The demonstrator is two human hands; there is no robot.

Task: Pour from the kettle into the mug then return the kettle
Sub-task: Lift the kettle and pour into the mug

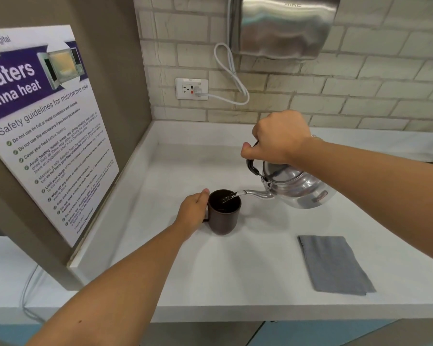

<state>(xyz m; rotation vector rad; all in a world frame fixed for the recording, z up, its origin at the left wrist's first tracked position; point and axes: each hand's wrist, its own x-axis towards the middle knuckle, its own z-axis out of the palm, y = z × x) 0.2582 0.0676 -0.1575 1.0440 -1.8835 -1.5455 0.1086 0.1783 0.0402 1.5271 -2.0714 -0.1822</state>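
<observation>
A dark brown mug point(224, 216) stands upright on the white counter point(235, 270), left of centre. My left hand point(194, 208) is wrapped around its handle on the left side. A shiny metal kettle point(298, 187) hangs tilted to the left above the counter, its thin spout over the mug's mouth. A thin stream runs from the spout tip into the mug. My right hand point(278, 138) is closed on the kettle's black top handle, holding it in the air.
A folded grey cloth point(334, 264) lies flat on the counter at the right front. A safety poster point(48, 126) leans along the left wall. On the tiled back wall are a socket point(191, 89) with a white cable and a steel dispenser point(284, 26).
</observation>
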